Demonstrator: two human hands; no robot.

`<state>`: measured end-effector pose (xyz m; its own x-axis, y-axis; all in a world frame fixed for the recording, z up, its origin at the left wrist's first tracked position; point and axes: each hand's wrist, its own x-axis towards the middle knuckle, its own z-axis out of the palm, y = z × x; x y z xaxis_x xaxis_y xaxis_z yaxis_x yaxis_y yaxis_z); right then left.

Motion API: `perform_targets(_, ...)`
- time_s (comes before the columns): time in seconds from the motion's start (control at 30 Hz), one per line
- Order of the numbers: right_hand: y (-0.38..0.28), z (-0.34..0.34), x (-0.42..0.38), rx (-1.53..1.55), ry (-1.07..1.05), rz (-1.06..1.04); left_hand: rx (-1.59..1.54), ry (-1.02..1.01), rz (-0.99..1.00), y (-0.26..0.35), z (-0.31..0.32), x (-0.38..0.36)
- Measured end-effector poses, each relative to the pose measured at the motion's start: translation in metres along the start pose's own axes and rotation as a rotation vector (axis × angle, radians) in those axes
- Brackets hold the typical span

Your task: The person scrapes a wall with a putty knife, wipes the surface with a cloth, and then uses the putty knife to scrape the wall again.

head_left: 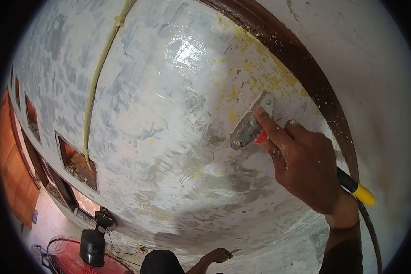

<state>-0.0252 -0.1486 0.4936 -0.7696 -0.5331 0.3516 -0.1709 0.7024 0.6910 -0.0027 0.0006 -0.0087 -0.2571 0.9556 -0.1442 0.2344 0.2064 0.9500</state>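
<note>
Your right hand (308, 171) closes round the scraper (247, 130), right of centre, forefinger on its blade, long edge slanting lower left to upper right; your left hand (218, 255), bottom centre, grips a knife (235, 251).

Your right hand (308, 169) hid mid-handle of scraper (247, 130); your dark sleeve (345, 255) ran off bottom edge. Same edge cut red fan (68, 253) and unidentifiable dark rounded shape (161, 263). Tool (234, 251) in co-worker's hand (218, 255) was too small to tell.
</note>
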Motion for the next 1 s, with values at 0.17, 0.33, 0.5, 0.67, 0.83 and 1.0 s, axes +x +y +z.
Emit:
perform_targets(0.17,-0.002,0.005,-0.001,-0.084,0.009,-0.001,0.04,0.057,0.014,-0.009,0.013,0.006)
perform_targets(0.33,0.008,0.02,-0.004,-0.131,0.113,-0.064,0.089,0.112,0.034,-0.018,0.017,0.013)
perform_targets(0.5,-0.001,0.013,0.001,-0.097,0.064,-0.033,0.031,0.034,-0.028,-0.003,0.001,-0.002)
perform_targets(0.67,-0.002,0.006,0.003,-0.053,0.015,-0.031,0.024,0.047,-0.009,-0.004,-0.001,0.0)
perform_targets(0.83,-0.004,0.001,0.007,-0.023,0.007,-0.016,0.066,0.052,-0.001,-0.008,0.009,0.004)
perform_targets(1.0,0.004,0.004,0.001,-0.022,0.017,-0.023,0.001,0.034,-0.035,-0.003,-0.005,-0.005)
